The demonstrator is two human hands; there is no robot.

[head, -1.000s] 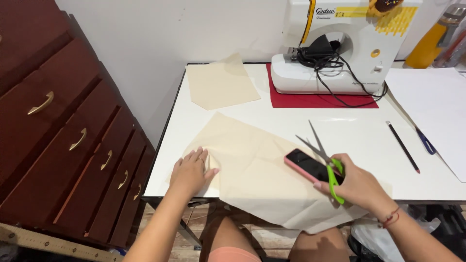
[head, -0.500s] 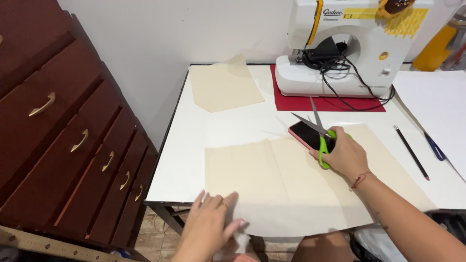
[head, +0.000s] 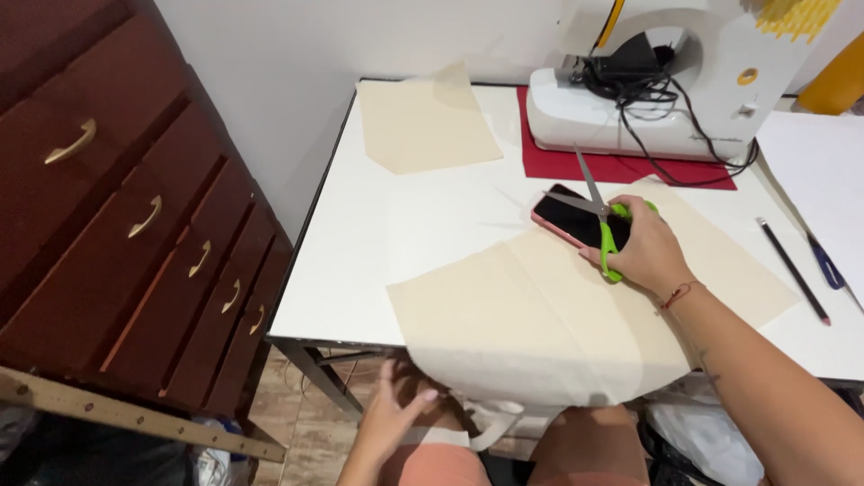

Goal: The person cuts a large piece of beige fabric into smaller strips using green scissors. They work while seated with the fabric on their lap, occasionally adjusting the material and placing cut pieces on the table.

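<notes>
My right hand [head: 643,250] rests on a large beige fabric sheet [head: 540,324] and grips green-handled scissors [head: 601,220] together with a phone in a pink case [head: 576,219]. The scissor blades stand apart and point away from me. The sheet hangs over the white table's [head: 405,234] near edge. My left hand [head: 391,418] is below the table edge with its fingers spread, close to the hanging fabric and a pale strip near my knee; it holds nothing that I can see.
A second, smaller beige piece [head: 423,121] lies at the table's far left. A white sewing machine [head: 666,81] with a black cable stands on a red mat [head: 621,162]. A pencil [head: 792,270] and a blue pen [head: 826,268] lie right. A dark wooden drawer chest [head: 135,225] stands left.
The fabric has slid toward me and now hangs over the near edge. My left hand dropped off the table to below its edge. My right hand moved farther from me with scissors and phone.
</notes>
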